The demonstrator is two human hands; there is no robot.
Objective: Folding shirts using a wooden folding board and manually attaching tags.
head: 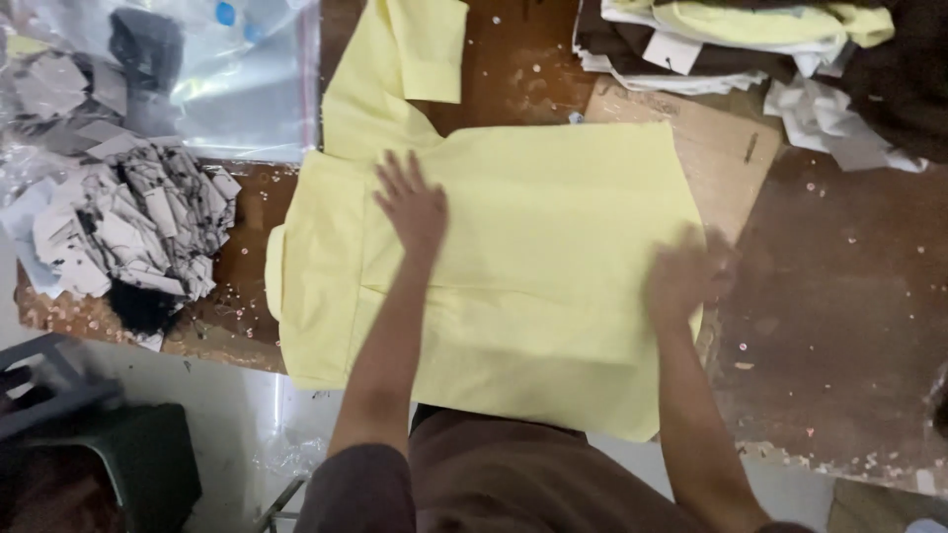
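Brown table [839, 296], yellow shirt [533, 266] under both hands, paper scraps [138, 227] alongside

The left hand [413, 205] lay flat, fingers spread, on the yellow shirt [533, 266]; the blurred right hand [688, 272] touched its right edge, over cardboard [726, 158].

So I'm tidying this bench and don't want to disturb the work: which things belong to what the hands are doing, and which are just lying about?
In hand:
yellow shirt, spread flat
left hand, pressing on it
right hand, at its right edge
cardboard sheet under it

Lying about:
crumpled printed paper
clear plastic bags
folded garment stack
white crumpled paper
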